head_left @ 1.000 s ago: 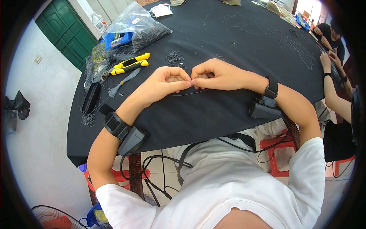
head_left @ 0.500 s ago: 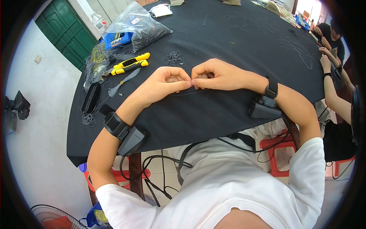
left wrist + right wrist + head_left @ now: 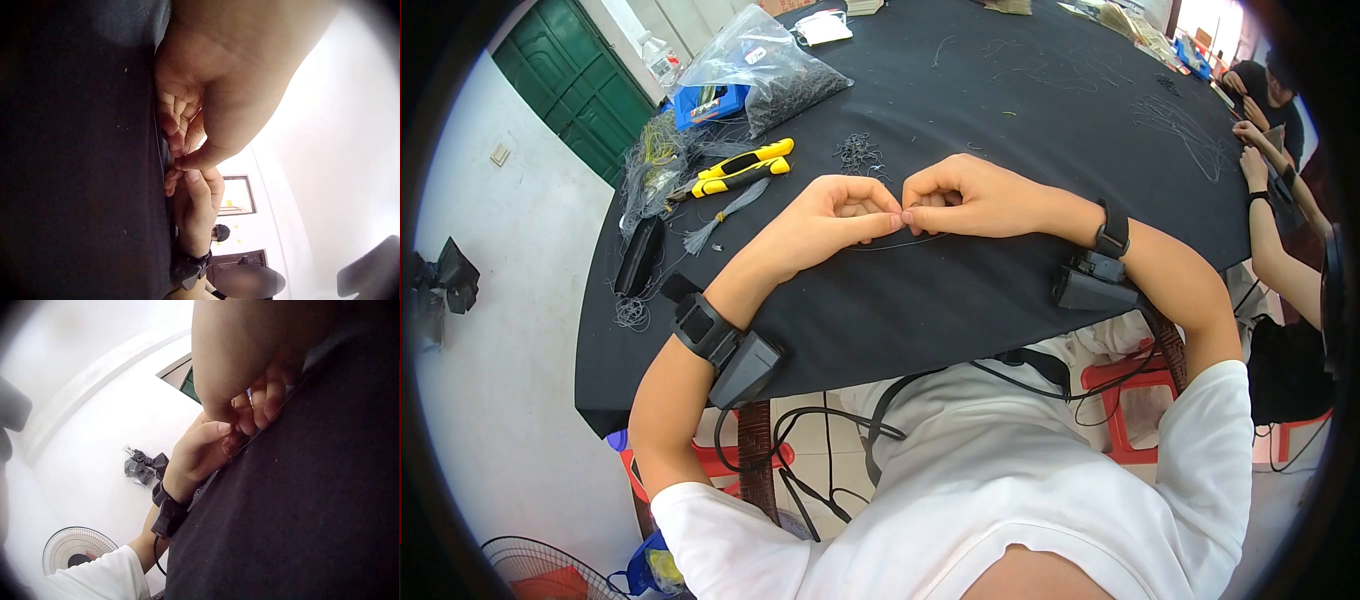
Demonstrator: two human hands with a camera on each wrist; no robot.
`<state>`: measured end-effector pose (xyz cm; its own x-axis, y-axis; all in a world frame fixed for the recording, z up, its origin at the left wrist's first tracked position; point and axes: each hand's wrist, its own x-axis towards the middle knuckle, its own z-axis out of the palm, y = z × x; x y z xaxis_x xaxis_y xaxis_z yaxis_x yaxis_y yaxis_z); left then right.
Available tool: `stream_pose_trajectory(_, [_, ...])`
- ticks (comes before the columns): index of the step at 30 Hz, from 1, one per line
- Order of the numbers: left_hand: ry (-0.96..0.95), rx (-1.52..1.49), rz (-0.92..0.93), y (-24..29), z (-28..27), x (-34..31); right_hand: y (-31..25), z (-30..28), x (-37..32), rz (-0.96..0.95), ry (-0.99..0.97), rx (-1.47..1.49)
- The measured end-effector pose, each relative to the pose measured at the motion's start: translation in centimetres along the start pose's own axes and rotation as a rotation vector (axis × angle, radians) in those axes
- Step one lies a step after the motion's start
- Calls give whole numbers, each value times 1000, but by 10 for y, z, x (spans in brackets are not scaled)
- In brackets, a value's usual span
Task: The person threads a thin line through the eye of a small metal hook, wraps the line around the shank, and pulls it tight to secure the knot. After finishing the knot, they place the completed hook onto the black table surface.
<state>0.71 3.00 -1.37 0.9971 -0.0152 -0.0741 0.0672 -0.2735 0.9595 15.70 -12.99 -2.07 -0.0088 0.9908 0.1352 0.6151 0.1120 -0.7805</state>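
Both hands meet tip to tip low over the black-covered table (image 3: 920, 320). The left hand (image 3: 825, 220) pinches a thin grey cord between thumb and forefinger. Against it, the right hand (image 3: 990, 200) pinches the same spot, its other fingers curled. Part of the thin grey cord (image 3: 925, 239) curves out below the fingertips; the piece between them is hidden. In the left wrist view, the left thumb and the right thumb (image 3: 194, 177) almost overlap. Just beyond the hands lies a small pile of short grey cords (image 3: 860, 155).
Yellow-and-black pliers (image 3: 745, 172), a tied cord bundle (image 3: 735, 212) and a black case (image 3: 640, 257) lie at the left. Behind stands a clear plastic bag (image 3: 775, 85) of dark small pieces. Loose cords (image 3: 1185, 135) and other people (image 3: 1270, 110) are at the right.
My two hands and the cord stay in place. At the far right, another person's hands and forearms have shifted slightly.
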Motion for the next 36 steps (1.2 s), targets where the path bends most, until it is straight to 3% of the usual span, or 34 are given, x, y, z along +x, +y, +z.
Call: stream_pose_trajectory(36, [-6, 14, 4, 0, 0, 0, 0, 0, 0, 11, -9, 0])
